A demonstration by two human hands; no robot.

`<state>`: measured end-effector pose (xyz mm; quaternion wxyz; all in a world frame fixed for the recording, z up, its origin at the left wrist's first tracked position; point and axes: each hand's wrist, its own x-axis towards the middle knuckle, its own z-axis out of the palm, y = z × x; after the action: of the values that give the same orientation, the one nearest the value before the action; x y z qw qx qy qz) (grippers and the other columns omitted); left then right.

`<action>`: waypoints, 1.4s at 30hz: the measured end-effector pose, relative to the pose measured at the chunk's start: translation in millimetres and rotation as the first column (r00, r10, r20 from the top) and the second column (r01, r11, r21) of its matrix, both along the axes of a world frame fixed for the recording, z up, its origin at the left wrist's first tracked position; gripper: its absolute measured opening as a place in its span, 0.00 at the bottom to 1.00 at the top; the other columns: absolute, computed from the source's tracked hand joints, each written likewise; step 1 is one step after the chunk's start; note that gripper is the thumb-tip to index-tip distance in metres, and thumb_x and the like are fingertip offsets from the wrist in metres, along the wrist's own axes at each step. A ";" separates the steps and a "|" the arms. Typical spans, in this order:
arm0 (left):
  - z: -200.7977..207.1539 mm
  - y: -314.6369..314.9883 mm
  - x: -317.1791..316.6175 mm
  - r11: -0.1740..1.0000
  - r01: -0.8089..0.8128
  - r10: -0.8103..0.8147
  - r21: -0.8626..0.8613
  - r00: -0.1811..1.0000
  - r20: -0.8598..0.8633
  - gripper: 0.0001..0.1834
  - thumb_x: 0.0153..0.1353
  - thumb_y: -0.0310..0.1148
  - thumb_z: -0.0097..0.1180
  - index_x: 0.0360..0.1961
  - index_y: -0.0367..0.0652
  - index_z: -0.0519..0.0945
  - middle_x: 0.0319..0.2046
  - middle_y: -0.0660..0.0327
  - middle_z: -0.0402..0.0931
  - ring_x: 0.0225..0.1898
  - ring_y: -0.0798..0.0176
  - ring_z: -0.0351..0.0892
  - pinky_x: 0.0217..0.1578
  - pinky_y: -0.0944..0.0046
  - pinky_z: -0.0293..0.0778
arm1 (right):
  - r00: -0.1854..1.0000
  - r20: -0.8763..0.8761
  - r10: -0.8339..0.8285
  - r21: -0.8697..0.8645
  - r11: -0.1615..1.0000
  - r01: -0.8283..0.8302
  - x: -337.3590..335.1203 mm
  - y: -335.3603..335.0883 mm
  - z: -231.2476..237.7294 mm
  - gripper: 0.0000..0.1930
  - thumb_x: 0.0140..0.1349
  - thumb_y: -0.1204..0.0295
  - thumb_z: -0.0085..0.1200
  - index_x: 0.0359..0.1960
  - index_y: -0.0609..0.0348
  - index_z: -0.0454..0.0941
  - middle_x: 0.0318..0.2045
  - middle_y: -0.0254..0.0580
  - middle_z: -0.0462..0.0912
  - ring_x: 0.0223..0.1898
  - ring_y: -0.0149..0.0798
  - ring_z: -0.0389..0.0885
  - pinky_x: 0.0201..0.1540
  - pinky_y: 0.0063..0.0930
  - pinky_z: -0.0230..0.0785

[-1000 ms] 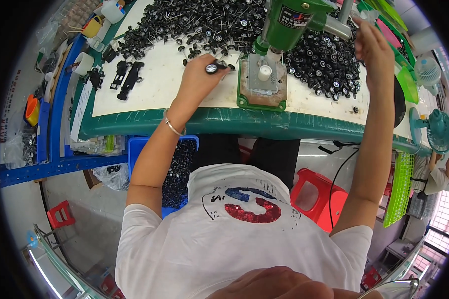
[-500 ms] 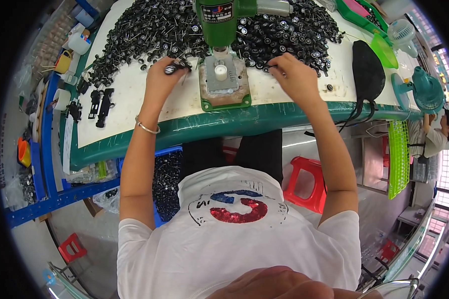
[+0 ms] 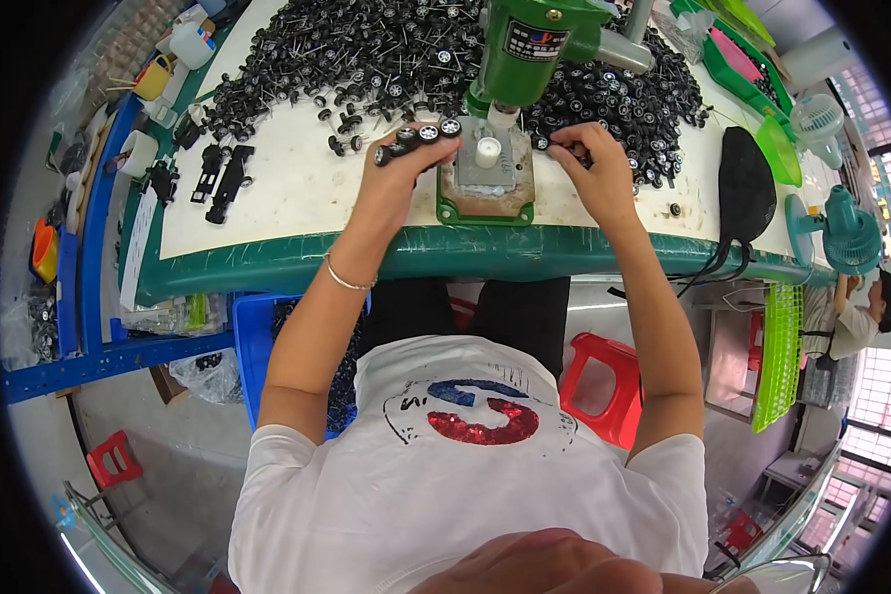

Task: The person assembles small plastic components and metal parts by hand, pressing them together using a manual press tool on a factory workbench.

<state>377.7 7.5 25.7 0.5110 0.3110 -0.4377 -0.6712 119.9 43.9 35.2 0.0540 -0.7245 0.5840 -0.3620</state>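
My left hand [image 3: 391, 183] is closed around several small toy wheel-and-axle sets [image 3: 416, 139], their black tyres and silver hubs showing above the fingers. It is just left of the green press [image 3: 525, 49], whose base plate [image 3: 485, 208] carries a grey block with a round white piece [image 3: 487, 151] on top. To the right of that block, my right hand [image 3: 601, 178] has its thumb and fingers bent together at the near edge of a pile of black wheels [image 3: 589, 109]. A small black wheel [image 3: 542, 142] is at its fingertips.
More wheel-and-axle sets [image 3: 337, 59] heap across the back left of the table. Black chassis parts [image 3: 230, 183] lie at the left. A black cloth bag [image 3: 745, 188], a green fan [image 3: 849, 230] and a loose wheel [image 3: 674, 210] are on the right. Red stools [image 3: 609, 391] stand below.
My left hand has moved right, up to the press, and more wheels show in it. My right hand stays by the pile's edge. The whole view has shifted, with the press now further right.
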 end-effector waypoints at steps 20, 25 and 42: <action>20.7 2.9 -12.7 0.988 0.018 -0.005 -0.152 0.997 0.082 0.08 0.53 0.25 0.65 0.36 0.37 0.84 0.32 0.64 0.82 0.35 0.73 0.77 0.41 0.73 0.71 | 0.900 0.380 0.215 0.181 0.936 -0.301 31.5 -14.5 16.2 0.30 0.56 0.65 0.63 0.59 0.62 0.71 0.47 0.38 0.76 0.43 0.33 0.77 0.47 0.28 0.69; 22.4 -1.3 -10.4 0.990 0.055 -0.041 -0.126 0.993 0.108 0.08 0.53 0.24 0.65 0.36 0.37 0.84 0.31 0.64 0.82 0.34 0.74 0.77 0.40 0.73 0.71 | 0.761 0.645 -0.073 0.147 0.989 -0.030 -18.6 -34.9 68.6 0.18 0.63 0.66 0.56 0.54 0.58 0.77 0.43 0.35 0.82 0.44 0.28 0.78 0.46 0.26 0.70; 23.6 -8.3 -32.2 0.991 0.091 -0.077 -0.101 0.988 0.131 0.10 0.52 0.24 0.66 0.37 0.39 0.83 0.32 0.62 0.82 0.33 0.74 0.78 0.37 0.71 0.74 | -0.263 0.792 -0.551 0.033 0.470 -0.882 -39.3 -160.6 284.8 0.10 0.68 0.66 0.51 0.33 0.60 0.75 0.11 0.19 0.61 0.09 0.18 0.52 0.09 0.15 0.47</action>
<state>345.6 -0.8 49.4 0.4693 0.3066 -0.5173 -0.6467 80.6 -116.7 319.9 0.8846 -0.1030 0.1984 -0.4093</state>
